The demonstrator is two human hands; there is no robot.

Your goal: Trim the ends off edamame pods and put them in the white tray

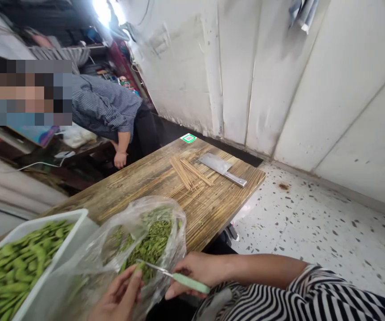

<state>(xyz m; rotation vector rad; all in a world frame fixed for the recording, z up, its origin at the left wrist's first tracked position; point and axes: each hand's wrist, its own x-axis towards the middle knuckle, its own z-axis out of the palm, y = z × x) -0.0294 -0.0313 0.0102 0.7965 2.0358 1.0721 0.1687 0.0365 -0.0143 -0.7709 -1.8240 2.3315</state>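
My right hand (197,267) is closed around the light green handle of a pair of scissors (191,283), whose metal blades point left. Between the thumb and fingertips of my left hand (120,292) is a green bean pod (141,266), its tip right at the blades. Below and behind both hands lies an open clear plastic bag (175,232), with many small green trimmings (155,238) inside. To the left, a white plastic bin (84,216) is heaped with green bean pods (22,267).
On the wooden table (135,180), a metal cleaver (217,165) lies near the far right edge beside loose wooden skewers (192,174). A green-and-white code sticker (188,138) marks the far corner. Another person in a striped shirt (107,102) bends down beyond the table at left.
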